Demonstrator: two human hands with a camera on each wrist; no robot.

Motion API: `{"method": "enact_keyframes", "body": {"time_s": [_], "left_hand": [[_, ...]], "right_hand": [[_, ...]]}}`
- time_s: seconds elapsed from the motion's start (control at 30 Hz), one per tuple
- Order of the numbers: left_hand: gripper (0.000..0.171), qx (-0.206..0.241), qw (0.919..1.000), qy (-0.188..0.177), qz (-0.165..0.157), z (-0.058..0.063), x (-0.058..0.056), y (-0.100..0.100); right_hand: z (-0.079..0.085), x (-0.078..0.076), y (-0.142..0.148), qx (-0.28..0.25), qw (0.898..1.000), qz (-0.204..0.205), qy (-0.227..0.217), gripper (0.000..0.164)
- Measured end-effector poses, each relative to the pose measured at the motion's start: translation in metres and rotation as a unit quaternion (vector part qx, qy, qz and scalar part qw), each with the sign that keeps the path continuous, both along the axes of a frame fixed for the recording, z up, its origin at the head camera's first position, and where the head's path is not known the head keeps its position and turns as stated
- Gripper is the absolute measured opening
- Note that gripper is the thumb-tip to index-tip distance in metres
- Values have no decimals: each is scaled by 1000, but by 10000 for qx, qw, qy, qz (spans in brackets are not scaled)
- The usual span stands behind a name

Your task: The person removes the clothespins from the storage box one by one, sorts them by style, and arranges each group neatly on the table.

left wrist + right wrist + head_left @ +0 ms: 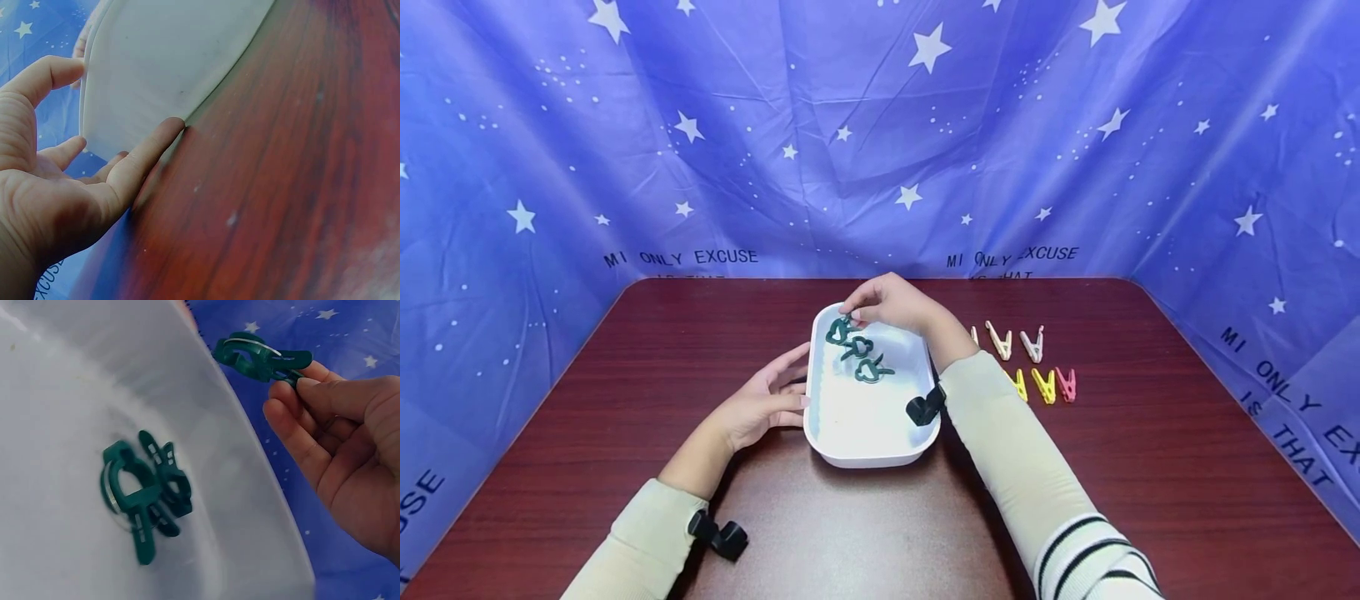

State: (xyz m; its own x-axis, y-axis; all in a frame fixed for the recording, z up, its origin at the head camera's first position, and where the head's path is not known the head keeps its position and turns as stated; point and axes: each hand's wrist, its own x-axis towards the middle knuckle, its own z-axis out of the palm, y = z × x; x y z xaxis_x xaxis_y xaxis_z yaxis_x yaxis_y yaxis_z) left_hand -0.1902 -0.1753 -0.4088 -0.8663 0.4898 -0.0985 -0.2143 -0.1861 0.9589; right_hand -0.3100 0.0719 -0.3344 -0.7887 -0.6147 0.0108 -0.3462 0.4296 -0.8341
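In the head view, a white tray (pixel 872 461) stands on the table before me. My right hand (pixel 891 302) pinches a green spring clip (pixel 250 356) by its handle, at the tray's far left corner. Lower down, two more green clips (pixel 130 494) (pixel 173 478) lie close together inside the tray in the right wrist view. My left hand (pixel 763 406) is at the tray's left side. Its fingers are spread and fairly straight, and fingertips (pixel 169 128) touch the tray's outer wall in the left wrist view.
Right of the tray, partly behind my right arm, lie several small clips: pale ones (pixel 1032 343), yellow ones (pixel 1044 386) and a red one (pixel 1066 384). The dark red table (pixel 700 333) ends at a blue star-patterned cloth (pixel 850 167) at the back.
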Motion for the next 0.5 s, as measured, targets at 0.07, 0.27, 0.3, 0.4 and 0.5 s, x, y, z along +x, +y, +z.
{"method": "enact_keyframes", "body": {"time_s": [0.07,0.27,0.3,0.4,0.5], "left_hand": [[89,-22,10000,-1,8,0,0,0],[90,-36,10000,4,30,1,1,0],[90,-38,10000,8,30,1,1,0],[89,-42,10000,27,23,0,1,0],[89,-55,10000,47,25,0,1,0]], "right_hand": [[5,3,2,-142,9999,46,-10,16],[14,10,11,-643,9975,29,-295,20],[15,11,13,-699,9970,23,-340,20],[17,15,20,-809,9959,9,-396,18],[18,19,26,-988,9942,33,-430,18]]}}
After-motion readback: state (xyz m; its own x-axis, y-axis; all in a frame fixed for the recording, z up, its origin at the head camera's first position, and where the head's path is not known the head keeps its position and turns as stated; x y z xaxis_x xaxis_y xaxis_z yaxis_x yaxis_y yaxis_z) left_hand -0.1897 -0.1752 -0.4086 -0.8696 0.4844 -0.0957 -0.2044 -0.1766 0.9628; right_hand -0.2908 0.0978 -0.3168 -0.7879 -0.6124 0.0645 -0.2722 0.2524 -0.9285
